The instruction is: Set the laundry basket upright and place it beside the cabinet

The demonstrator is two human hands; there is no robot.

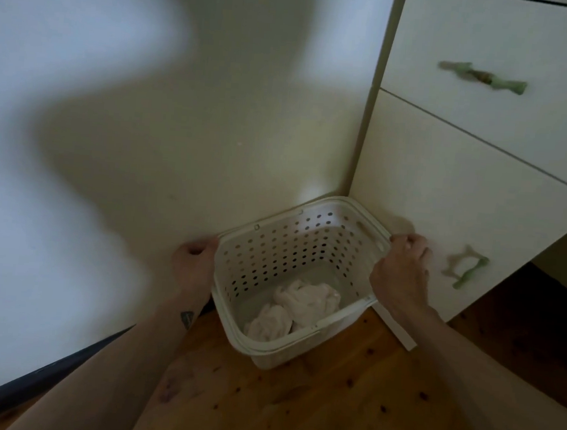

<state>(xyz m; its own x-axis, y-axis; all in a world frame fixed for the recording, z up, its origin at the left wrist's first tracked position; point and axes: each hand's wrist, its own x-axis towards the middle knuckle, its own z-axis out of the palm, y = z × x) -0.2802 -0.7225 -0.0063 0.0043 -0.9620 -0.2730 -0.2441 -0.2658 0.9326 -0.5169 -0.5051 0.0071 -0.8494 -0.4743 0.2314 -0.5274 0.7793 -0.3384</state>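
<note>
Two bare forearms reached down over the knotty wooden floor [311,410], one hand at each short end of one white plastic laundry basket [265,344]. Its left hand [194,266] curled around the rim, and the right hand [403,275] closed its fingers over the opposite rim. Standing upright, the basket sat in the corner, between the pale wall [143,170] and the cream cabinet [445,210], just beside the latter. Round holes dotted its walls. Inside lay one crumpled white cloth [298,306]. Two green handles showed on the cabinet's drawers.
</note>
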